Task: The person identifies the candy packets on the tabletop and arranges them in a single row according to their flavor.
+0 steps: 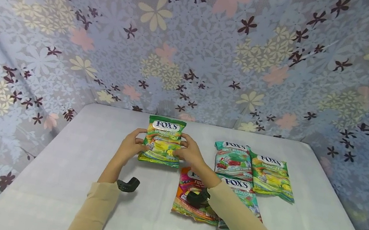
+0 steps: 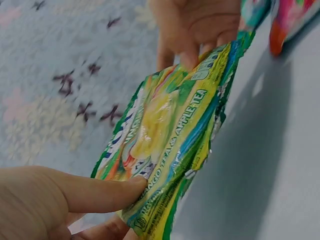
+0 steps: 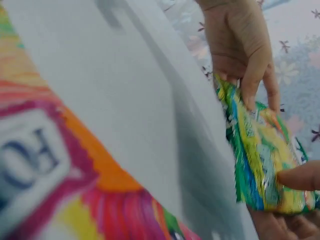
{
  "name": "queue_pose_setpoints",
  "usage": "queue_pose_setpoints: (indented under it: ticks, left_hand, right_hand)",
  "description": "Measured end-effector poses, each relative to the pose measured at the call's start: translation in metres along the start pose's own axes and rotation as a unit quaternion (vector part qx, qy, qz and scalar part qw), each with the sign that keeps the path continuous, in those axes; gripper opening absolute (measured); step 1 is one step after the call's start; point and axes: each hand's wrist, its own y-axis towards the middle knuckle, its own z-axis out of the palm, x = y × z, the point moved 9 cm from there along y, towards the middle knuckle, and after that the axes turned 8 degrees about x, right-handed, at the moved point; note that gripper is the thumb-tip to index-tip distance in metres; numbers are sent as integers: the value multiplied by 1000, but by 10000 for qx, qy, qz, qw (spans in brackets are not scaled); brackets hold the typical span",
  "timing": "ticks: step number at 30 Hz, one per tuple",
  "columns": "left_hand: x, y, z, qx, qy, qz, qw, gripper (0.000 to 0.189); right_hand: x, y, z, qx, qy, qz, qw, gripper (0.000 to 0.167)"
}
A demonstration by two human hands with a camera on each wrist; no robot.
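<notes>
A green and yellow Fox's Spring Tea candy bag [image 1: 163, 142] is held up between both hands, its printed front toward the head camera. My left hand [image 1: 130, 146] grips its left side, with the thumb [image 2: 107, 194] across the front and fingers behind. On the opposite side my right hand [image 1: 190, 152] pinches the bag, thumb in front. In the left wrist view the bag [image 2: 160, 125] looks tilted, its bottom edge raised off the white surface. The right wrist view shows the same bag [image 3: 265, 155] between the two hands.
Right of the hands lie an orange-red Fox's fruit bag [image 1: 184, 196], two teal blossom bags [image 1: 234, 160] and another Spring Tea bag [image 1: 271, 177], partly overlapping. My right forearm passes over some of them. Flowered cloth [image 1: 185, 53] walls the white table [image 1: 70, 154].
</notes>
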Motion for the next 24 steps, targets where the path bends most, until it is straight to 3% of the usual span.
queue_pose_setpoints:
  ticks: [6, 12, 18, 24]
  left_hand:
    - [8, -3, -24, -262, 510, -46, 9983, 62]
    - [11, -7, -44, -561, 1114, -8, 9922, 60]
    - [17, -10, -60, -733, 1386, -119, 9876, 60]
    - [25, -12, -72, -1031, 1579, -165, 9819, 58]
  right_hand:
    - [0, 19, 22, 272, 118, -91, 9995, 81]
    - [4, 31, 43, 295, -104, -333, 9990, 81]
    - [3, 41, 59, 97, -750, -400, 9963, 77]
    - [3, 50, 73, -26, -1556, -355, 9872, 77]
